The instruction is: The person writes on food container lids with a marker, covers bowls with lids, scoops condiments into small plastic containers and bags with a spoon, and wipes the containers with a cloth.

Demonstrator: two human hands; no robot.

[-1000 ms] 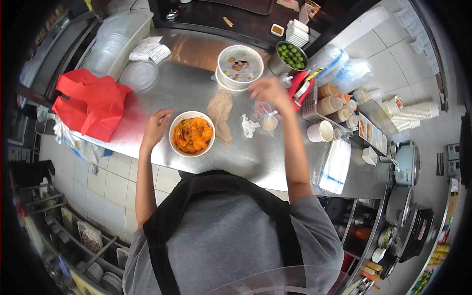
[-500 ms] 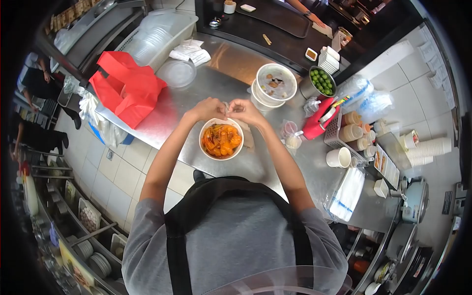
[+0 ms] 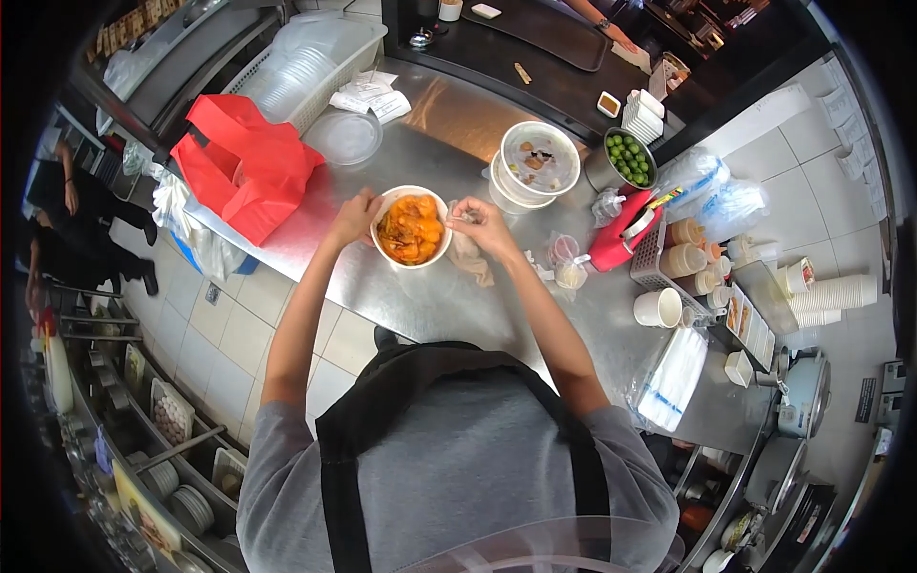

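A white round takeout bowl (image 3: 386, 250) filled with orange, sauce-coated food (image 3: 411, 230) stands on the steel counter. My left hand (image 3: 355, 218) grips its left rim, fingers curled over the edge. At the bowl's right side, my right hand (image 3: 482, 227) is closed, pinching a crumpled beige cloth (image 3: 468, 260) that trails down onto the counter. Beyond my right hand is a white tub (image 3: 540, 160) under a clear lid, set on another container. A loose clear round lid (image 3: 345, 138) lies past my left hand.
A red bag (image 3: 250, 172) sits on the left, near a basket of clear lids (image 3: 310, 72). To the right are a pot of green limes (image 3: 626, 159), a red tape dispenser (image 3: 619, 234), sauce bottles (image 3: 684, 258) and a paper cup (image 3: 658, 308). Co-workers (image 3: 81, 205) stand far left.
The bowl has shifted away from me and slightly left. My left hand has gone from beside my right hand to the bowl's left rim. My right hand has moved slightly right, holding the cloth.
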